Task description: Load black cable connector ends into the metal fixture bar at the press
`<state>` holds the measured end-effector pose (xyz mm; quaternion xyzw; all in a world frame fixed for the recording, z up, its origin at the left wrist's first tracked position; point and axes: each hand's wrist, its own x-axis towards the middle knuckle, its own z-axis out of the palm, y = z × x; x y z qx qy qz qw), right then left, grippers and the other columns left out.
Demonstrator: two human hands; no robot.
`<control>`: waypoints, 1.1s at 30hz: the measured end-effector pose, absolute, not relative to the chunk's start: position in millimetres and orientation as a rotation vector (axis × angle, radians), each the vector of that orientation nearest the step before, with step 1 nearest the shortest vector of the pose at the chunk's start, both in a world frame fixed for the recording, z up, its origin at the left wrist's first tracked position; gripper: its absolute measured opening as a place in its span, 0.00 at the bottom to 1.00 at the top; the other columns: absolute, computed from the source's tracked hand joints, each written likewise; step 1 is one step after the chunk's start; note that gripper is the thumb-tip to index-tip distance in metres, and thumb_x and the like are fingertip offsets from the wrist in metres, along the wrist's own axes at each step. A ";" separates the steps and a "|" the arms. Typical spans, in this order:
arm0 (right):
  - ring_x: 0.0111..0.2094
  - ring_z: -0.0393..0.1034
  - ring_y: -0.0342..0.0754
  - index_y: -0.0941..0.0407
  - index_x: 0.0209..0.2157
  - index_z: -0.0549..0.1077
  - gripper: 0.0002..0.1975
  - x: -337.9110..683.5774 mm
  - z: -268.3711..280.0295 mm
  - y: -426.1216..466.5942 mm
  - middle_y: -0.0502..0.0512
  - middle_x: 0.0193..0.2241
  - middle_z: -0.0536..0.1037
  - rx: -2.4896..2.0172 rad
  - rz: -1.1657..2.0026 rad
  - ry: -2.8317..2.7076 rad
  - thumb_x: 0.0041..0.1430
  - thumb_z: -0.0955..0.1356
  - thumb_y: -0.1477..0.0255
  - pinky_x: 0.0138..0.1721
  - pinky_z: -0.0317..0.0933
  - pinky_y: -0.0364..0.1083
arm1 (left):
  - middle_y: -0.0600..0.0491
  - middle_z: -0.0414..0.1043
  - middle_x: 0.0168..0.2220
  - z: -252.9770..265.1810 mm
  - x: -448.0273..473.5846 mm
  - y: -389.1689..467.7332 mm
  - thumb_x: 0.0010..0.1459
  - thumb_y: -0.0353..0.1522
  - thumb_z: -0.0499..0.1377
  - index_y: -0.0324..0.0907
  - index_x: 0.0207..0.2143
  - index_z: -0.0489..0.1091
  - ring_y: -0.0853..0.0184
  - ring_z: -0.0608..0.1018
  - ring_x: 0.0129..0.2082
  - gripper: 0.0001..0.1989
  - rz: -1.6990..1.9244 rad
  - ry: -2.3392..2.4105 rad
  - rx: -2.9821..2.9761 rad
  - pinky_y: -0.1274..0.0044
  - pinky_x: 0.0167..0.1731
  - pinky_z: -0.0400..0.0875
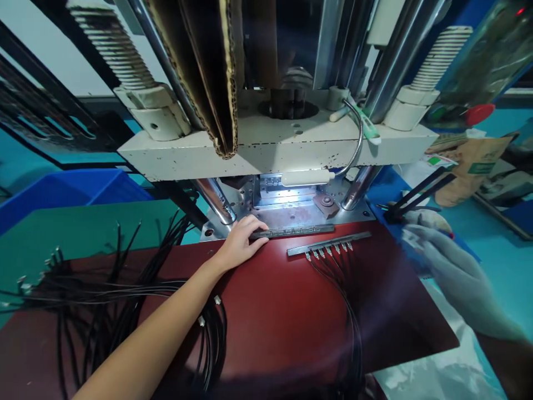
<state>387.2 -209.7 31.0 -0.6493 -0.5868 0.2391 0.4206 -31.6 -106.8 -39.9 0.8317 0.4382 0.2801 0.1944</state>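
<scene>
My bare left hand [245,243] grips the left end of a dark slotted metal bar [297,231], thumb in front and fingers behind. The bar lies along the front edge of the press's metal base. Just in front of it, a second metal bar [328,244] holds a row of small metal connectors [328,251] with black cables [352,316] trailing toward me. My right hand [445,261], in a pale glove, is off the board's right side above a blue tray [383,194]. It is motion-blurred, close to a tool with two black handles [425,194]; its grip is unclear.
The press's white crossbeam [270,158] spans ahead on steel posts [216,201], with a lit lamp [308,178] beneath. Folded cardboard [227,111] hangs over it. Bundled black cables [137,289] cover the left of the red board [266,322]. A blue bin [83,186] stands far left.
</scene>
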 end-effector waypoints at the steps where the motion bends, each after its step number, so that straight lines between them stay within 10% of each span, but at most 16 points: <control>1: 0.54 0.67 0.52 0.48 0.49 0.72 0.20 408.3 28.9 -225.5 0.58 0.52 0.72 -1.710 0.541 -1.386 0.59 0.65 0.55 0.56 0.59 0.54 | 0.50 0.67 0.40 -39.6 -31.5 -106.2 0.61 0.35 0.57 0.41 0.42 0.68 0.64 0.70 0.43 0.09 0.793 1.225 2.335 0.71 0.45 0.63; 16: 0.46 0.72 0.54 0.65 0.40 0.74 0.33 575.6 -168.6 -388.5 0.69 0.45 0.75 -2.093 0.464 -0.535 0.36 0.72 0.54 0.51 0.64 0.52 | 0.50 0.64 0.42 9.3 3.7 -117.6 0.60 0.52 0.44 0.44 0.41 0.65 0.54 0.70 0.44 0.24 0.603 1.230 2.782 0.59 0.45 0.66; 27: 0.45 0.71 0.48 0.55 0.41 0.76 0.17 452.5 -23.9 -312.2 0.56 0.42 0.76 -1.854 0.179 -1.187 0.62 0.63 0.59 0.50 0.64 0.48 | 0.46 0.68 0.41 -13.0 111.5 -138.6 0.66 0.34 0.51 0.38 0.46 0.70 0.60 0.71 0.42 0.13 0.345 1.211 2.715 0.69 0.43 0.67; 33: 0.50 0.70 0.48 0.54 0.59 0.59 0.29 350.5 1.3 -247.2 0.60 0.53 0.69 -1.466 0.924 -1.172 0.60 0.66 0.58 0.53 0.65 0.50 | 0.46 0.68 0.40 -17.4 112.3 -148.3 0.65 0.31 0.51 0.37 0.41 0.69 0.58 0.70 0.42 0.09 0.419 1.285 2.643 0.69 0.43 0.66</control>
